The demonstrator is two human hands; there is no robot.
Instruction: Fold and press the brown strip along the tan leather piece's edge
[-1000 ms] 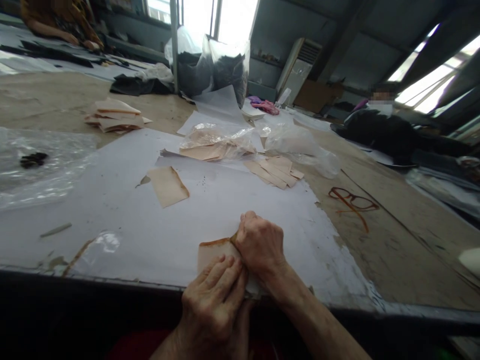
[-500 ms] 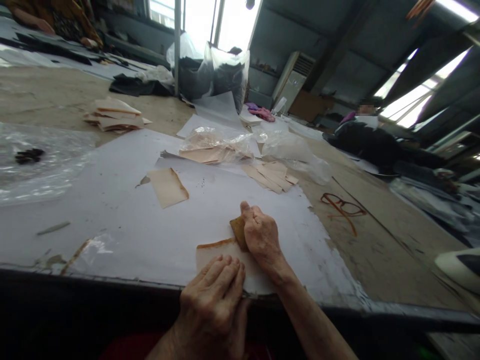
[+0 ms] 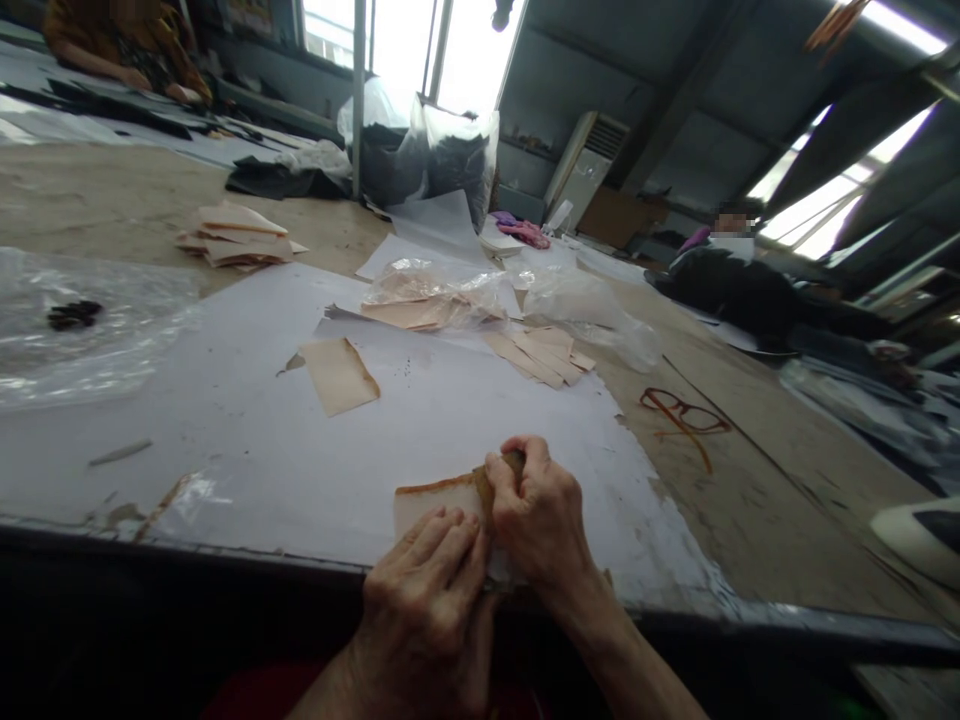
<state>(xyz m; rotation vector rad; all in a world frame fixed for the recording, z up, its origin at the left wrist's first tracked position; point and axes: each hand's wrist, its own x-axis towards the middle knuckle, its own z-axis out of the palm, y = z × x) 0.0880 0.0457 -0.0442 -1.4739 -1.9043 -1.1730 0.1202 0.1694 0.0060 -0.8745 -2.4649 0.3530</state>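
Near the table's front edge lies a pale leather-like piece (image 3: 431,503) with an orange-brown strip along its far edge. My left hand (image 3: 427,570) rests on it, fingers stretched out together and covering its near part. Between the thumb and fingers of my right hand (image 3: 544,515) is a flat yellow-brown piece (image 3: 486,492), pinched at the right end of the brown strip. My fingers hide much of it. Farther off on the white sheet (image 3: 300,470) lies another pale piece (image 3: 341,377), also brown along one edge.
Pale pieces (image 3: 541,355) lie fanned out beyond my right hand, with clear plastic (image 3: 435,282) behind. Another stack (image 3: 238,235) stands far left. Orange-framed glasses (image 3: 686,412) lie to the right. A plastic bag (image 3: 97,345) carries a dark clump. Two people sit farther away.
My right hand has turned and shifted slightly right and toward me, with the yellow-brown piece now tilted along the strip's right end. My left hand stays nearly in place.
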